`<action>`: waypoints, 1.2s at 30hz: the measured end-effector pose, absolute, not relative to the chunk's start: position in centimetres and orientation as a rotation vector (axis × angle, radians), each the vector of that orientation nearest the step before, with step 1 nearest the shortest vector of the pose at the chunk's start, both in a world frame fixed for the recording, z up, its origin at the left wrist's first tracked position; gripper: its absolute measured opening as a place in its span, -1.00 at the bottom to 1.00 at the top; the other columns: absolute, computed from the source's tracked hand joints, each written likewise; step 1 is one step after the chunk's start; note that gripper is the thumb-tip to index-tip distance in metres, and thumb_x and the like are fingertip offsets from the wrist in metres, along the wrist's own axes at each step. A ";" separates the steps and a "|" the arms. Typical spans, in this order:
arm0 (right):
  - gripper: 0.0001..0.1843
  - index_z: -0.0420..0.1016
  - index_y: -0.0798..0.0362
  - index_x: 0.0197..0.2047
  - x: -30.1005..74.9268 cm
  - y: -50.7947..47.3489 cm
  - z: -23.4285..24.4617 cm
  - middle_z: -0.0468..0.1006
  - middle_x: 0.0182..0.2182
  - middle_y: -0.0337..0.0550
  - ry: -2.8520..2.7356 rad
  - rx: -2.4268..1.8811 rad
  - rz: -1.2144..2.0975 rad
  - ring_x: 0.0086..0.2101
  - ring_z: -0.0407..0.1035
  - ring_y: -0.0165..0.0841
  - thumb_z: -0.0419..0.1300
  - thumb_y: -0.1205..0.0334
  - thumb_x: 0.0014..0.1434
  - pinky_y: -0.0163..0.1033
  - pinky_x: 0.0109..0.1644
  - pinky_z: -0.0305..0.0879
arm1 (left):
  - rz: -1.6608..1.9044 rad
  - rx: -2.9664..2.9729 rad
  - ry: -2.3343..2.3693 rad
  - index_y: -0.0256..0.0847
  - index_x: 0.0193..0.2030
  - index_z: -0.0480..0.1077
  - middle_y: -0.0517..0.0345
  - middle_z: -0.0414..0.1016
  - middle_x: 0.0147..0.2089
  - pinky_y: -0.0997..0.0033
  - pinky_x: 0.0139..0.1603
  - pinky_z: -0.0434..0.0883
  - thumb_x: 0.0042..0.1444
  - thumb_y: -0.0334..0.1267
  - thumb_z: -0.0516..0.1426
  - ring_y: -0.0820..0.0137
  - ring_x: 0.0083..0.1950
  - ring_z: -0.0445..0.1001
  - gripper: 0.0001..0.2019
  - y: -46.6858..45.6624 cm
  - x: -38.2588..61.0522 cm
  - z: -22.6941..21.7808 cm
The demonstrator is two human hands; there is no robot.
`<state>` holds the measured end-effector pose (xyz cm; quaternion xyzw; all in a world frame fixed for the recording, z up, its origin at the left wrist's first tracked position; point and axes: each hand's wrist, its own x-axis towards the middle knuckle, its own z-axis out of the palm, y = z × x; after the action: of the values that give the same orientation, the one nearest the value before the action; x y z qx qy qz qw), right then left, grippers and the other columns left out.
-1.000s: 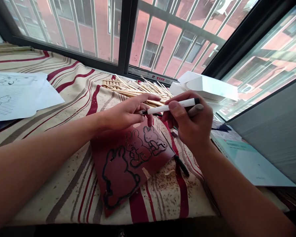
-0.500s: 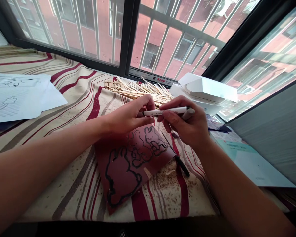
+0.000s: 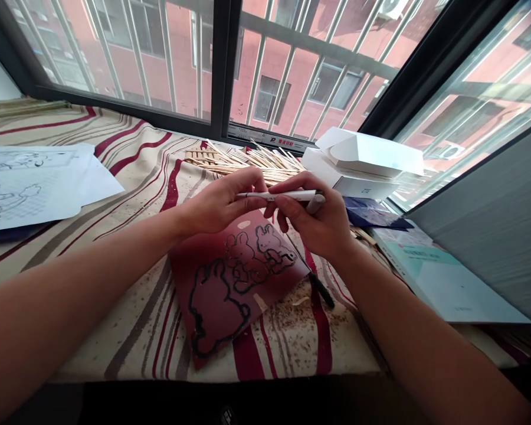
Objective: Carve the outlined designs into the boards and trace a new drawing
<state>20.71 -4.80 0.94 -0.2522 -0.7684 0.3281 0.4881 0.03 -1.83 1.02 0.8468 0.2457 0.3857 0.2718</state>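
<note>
Right hand (image 3: 312, 215): fingers (image 3: 287, 204) closed narrow around a white marker pen (image 3: 278, 195), thumb on top, gripping the barrel near its rear end. Pen lies nearly level across the view, long axis running left to right, dark tip pointing left, away from the right hand and over the left hand (image 3: 219, 203). Left fingers (image 3: 249, 186) curl loosely, hold nothing visible, and sit directly beneath the front of the pen; whether tip and skin touch cannot be told. Right hand is the nearer, since it holds the pen; left is just below the tip. Pen barrel clean, with small dark print; hands hide part of it. Both hands are above the dark red sheet (image 3: 207, 260), which has rabbit figures (image 3: 243, 251) outlined thickly in black. Carving tool (image 3: 321, 290) with black handle lies at the sheet's right edge. Pale shavings (image 3: 298, 301) are scattered on the striped cloth (image 3: 133, 171). Beyond the hands is a heap of wooden sticks (image 3: 248, 162), with a white box (image 3: 358, 165) to the right. Drawings on paper (image 3: 30, 183) lie at far left.
</note>
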 end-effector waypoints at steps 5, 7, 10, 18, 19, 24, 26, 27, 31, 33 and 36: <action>-0.67 0.32 0.00 0.12 22.0 -4.2 1.9 0.55 -0.35 -0.28 -1.882 -0.843 0.720 -0.58 0.24 -0.50 0.22 0.15 0.35 -0.29 -0.52 0.19 | 1.134 2.341 1.110 -0.16 -0.21 0.34 0.17 0.36 -0.36 0.32 -0.30 0.31 0.28 -0.06 0.11 0.41 -0.35 0.30 -0.79 1.3 -3.4 1.7; -0.69 0.36 0.02 0.08 22.8 -4.1 2.7 0.47 -0.41 -0.31 -2.031 -0.913 0.642 -0.53 0.23 -0.48 0.25 0.14 0.33 -0.29 -0.47 0.15 | 1.103 2.375 1.399 -0.17 -0.23 0.33 0.13 0.38 -0.33 0.27 -0.25 0.29 0.25 -0.10 0.10 0.38 -0.32 0.30 -0.82 2.7 -5.5 1.7; -0.71 0.44 0.04 -0.10 23.4 -4.8 4.0 0.33 -0.50 -0.39 -2.511 -0.846 0.756 -0.50 0.18 -0.48 0.34 0.05 0.25 -0.31 -0.41 0.13 | 0.837 2.469 1.686 -0.17 -0.28 0.32 0.04 0.45 -0.23 0.19 -0.12 0.30 0.18 -0.14 0.08 0.29 -0.22 0.33 -0.85 4.6 -8.2 0.9; -0.81 0.57 0.03 -0.21 22.0 -7.6 5.2 0.61 -0.35 -0.23 -3.206 -1.081 0.717 -0.37 0.40 -0.37 0.42 0.31 0.08 -0.29 -0.38 0.00 | 0.558 2.623 1.987 -0.27 0.01 0.49 -0.24 0.47 0.12 -0.19 0.32 0.22 0.14 -0.13 0.09 -0.14 0.30 0.26 -0.62 6.3 -9.4 -1.7; -0.81 0.56 0.03 -0.22 22.0 -7.6 5.1 0.61 -0.36 -0.23 -3.206 -1.105 0.676 -0.38 0.40 -0.37 0.42 0.32 0.07 -0.29 -0.38 0.00 | 0.595 2.693 1.873 -0.31 0.11 0.47 -0.24 0.45 0.18 -0.16 0.36 0.19 0.17 -0.16 0.05 -0.10 0.33 0.25 -0.57 5.8 -8.5 -1.6; -0.82 0.49 0.04 -0.32 22.2 -7.2 4.9 0.56 -0.43 -0.27 -3.198 -1.059 0.616 -0.44 0.32 -0.40 0.41 0.34 0.04 -0.27 -0.38 -0.02 | 0.384 2.687 1.023 -0.28 0.31 0.36 -0.13 0.45 0.30 0.15 0.36 0.29 0.35 -0.13 -0.08 0.19 0.28 0.40 -0.50 2.3 -3.3 -0.8; -0.81 0.46 0.03 -0.34 22.3 -7.2 4.8 0.54 -0.44 -0.28 -3.186 -1.040 0.599 -0.44 0.30 -0.40 0.41 0.37 0.04 -0.26 -0.38 -0.03 | 0.361 2.654 0.964 -0.23 0.41 0.27 -0.10 0.38 0.38 0.18 0.40 0.24 0.39 -0.19 -0.13 0.24 0.35 0.35 -0.48 1.4 -2.0 -1.0; -0.81 0.45 0.03 -0.34 22.4 -7.2 4.9 0.53 -0.43 -0.27 -3.183 -1.038 0.584 -0.44 0.29 -0.40 0.40 0.37 0.05 -0.26 -0.37 -0.02 | 0.354 2.646 0.964 -0.23 0.44 0.23 -0.11 0.36 0.41 0.19 0.41 0.23 0.39 -0.21 -0.13 0.25 0.37 0.33 -0.47 1.2 -1.7 -1.1; -0.84 0.44 0.04 -0.32 22.6 -6.8 5.0 0.52 -0.40 -0.25 -3.189 -1.076 0.485 -0.41 0.26 -0.39 0.37 0.35 0.09 -0.27 -0.34 -0.02 | 0.296 2.637 1.051 -0.28 0.52 0.10 -0.17 0.36 0.39 0.15 0.43 0.21 0.36 -0.19 -0.07 0.19 0.37 0.31 -0.39 1.5 -1.6 -1.6; -0.84 0.44 0.04 -0.30 22.8 -6.2 4.9 0.51 -0.40 -0.25 -3.192 -1.119 0.403 -0.40 0.26 -0.39 0.37 0.31 0.12 -0.27 -0.33 -0.04 | 0.261 2.643 1.113 -0.29 0.52 0.09 -0.16 0.34 0.40 0.09 0.44 0.20 0.36 -0.16 -0.07 0.14 0.36 0.30 -0.37 2.0 -1.8 -1.8; -0.83 0.46 0.03 -0.29 23.3 -4.8 4.2 0.54 -0.38 -0.21 -3.154 -1.209 0.195 -0.36 0.31 -0.35 0.39 0.23 0.15 -0.26 -0.32 -0.06 | 0.280 2.659 1.225 -0.33 0.49 0.13 -0.18 0.27 0.45 0.03 0.48 0.14 0.34 -0.14 -0.08 0.10 0.42 0.23 -0.37 2.7 -2.5 -1.8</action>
<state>23.31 -4.76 4.15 -0.3548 -0.9253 0.0572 -0.1208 -2.54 2.72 -1.81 0.8996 0.4145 0.0946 0.1001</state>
